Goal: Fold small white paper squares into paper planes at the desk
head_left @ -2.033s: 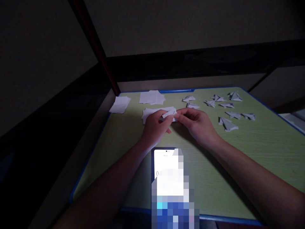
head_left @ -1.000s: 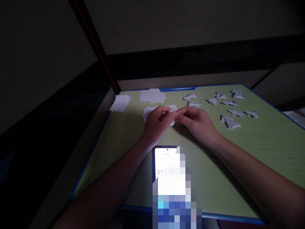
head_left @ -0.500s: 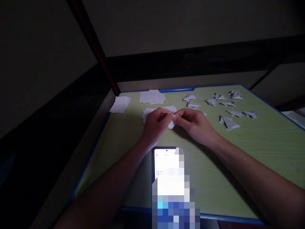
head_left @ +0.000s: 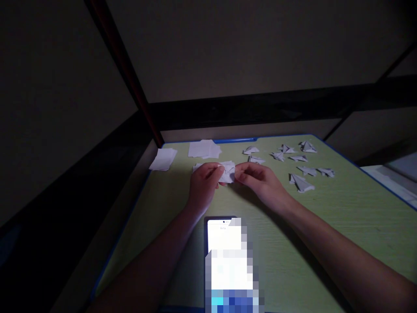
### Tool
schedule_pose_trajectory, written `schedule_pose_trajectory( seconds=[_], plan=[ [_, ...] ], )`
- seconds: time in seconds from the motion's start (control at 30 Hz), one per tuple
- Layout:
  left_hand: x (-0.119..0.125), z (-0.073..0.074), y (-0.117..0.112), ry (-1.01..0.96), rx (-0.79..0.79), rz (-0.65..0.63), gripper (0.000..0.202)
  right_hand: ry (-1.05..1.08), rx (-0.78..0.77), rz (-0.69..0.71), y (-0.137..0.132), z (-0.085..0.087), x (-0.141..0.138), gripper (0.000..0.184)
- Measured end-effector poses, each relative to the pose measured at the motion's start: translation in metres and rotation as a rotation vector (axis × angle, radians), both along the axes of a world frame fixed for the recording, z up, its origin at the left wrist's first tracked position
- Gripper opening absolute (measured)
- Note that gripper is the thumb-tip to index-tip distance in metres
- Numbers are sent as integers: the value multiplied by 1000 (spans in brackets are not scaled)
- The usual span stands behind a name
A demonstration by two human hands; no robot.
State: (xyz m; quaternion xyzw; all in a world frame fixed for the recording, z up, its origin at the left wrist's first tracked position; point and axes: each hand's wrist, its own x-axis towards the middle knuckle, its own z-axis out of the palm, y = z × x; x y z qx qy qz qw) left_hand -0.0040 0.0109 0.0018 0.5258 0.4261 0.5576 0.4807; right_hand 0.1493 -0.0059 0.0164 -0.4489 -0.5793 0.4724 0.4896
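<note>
Both of my hands meet over the middle of a pale green table [head_left: 342,217]. My left hand [head_left: 203,184] and my right hand [head_left: 259,180] each pinch one side of a small folded white paper [head_left: 227,172], held just above the tabletop. The paper shows diagonal creases. Under and behind it lies a stack of flat white sheets [head_left: 198,167], partly hidden by my left hand.
Two more piles of white sheets [head_left: 203,149] [head_left: 163,159] lie at the table's far left. Several folded paper shapes [head_left: 301,182] are scattered at the far right. A lit phone [head_left: 228,256] lies near the front edge between my forearms. A dark rail and red post stand behind.
The camera has tilted up, so the table sits lower in view. The paper between my fingers now shows as a wider flat piece; both hands keep their pinch.
</note>
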Motion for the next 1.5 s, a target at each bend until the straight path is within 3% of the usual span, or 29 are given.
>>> schedule_pose_trajectory(
  seconds=[0.27, 0.43, 0.77, 1.03, 1.23, 1.5],
  plan=[
    [3, 3, -7, 126, -57, -71, 16, -10, 21, -40, 7, -12, 2, 22],
    [2, 3, -7, 186, -52, -105, 15, -39, 132, -15, 4, -13, 1, 29],
    [1, 3, -4, 206, -82, -88, 14, -379, 383, -88, -4, -6, 2, 26],
    [-1, 4, -3, 248, -43, -192, 18, -381, 371, -118, -3, -8, 3, 14],
    [-2, 3, -2, 288, -70, -193, 20, -390, 409, -133, -3, -8, 3, 9],
    [0, 5, -4, 275, -54, -246, 15, -365, 343, -141, -1, -7, 3, 5]
  ],
)
